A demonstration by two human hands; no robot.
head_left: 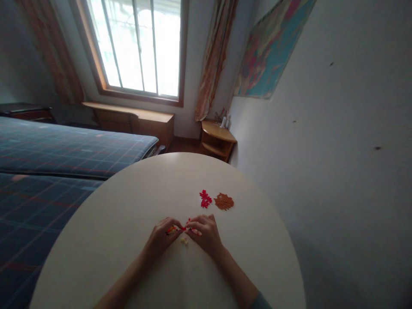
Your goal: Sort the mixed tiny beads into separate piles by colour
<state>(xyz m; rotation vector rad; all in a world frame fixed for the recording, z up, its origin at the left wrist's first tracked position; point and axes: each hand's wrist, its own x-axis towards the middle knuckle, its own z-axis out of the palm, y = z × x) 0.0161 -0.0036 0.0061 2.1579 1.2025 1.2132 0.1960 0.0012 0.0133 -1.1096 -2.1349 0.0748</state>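
- Centrally, a small red piece (pixel 183 228) sits between the two hands' fingertips.
- Left hand (pixel 162 234) and right hand (pixel 208 234) both pinch it.
- Pale bits (pixel 184 241) lie just nearer the person.
- Beyond, a red pile (pixel 205 199) lies beside a brown pile (pixel 224 201) on the round white counter (pixel 135 201).
- Leftward stands a plaid bed (pixel 71 148).

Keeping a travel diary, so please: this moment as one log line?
left hand, right hand: at small red piece | red pile, brown pile: side by side | surface: round table
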